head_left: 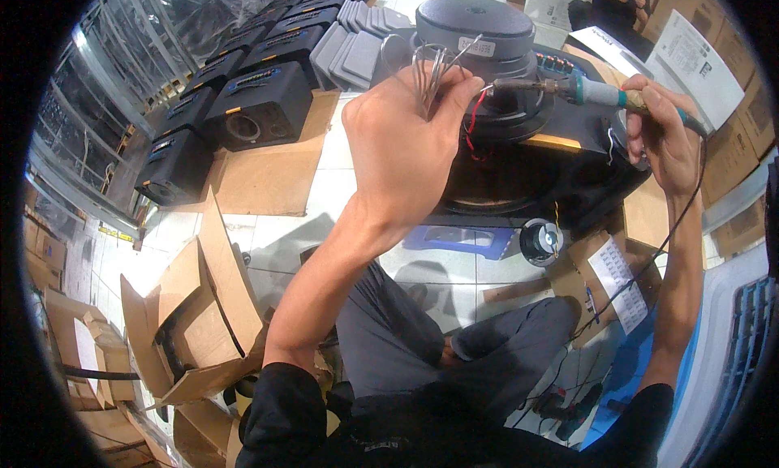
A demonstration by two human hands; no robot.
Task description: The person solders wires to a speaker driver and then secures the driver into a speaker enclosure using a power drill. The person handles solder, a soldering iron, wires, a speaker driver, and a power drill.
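- Left hand (406, 135) raised, palm inward, pinching looped silvery wire (428, 79).
- Iron (598, 92): grey and teal, dark barrel, nearly level before the speaker (475, 18), tip at the red wire (471, 127).
- Right hand (669, 135) closed round the iron, forearm upright.

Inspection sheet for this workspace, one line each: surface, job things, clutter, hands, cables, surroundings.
Surface: pale tiled floor, partly covered by cardboard.
Job things: iron with its tip near the red wire, contact unclear; large driver above the black cabinet.
Clutter: open carton, small driver, paper and pen around the seated person.
Hands: left hand grips looped silvery wire; right hand grips the iron.
Cables: black cable drops from the iron's end and crosses the paper.
Surroundings: rows of speakers, grey panels, another person at upper right.
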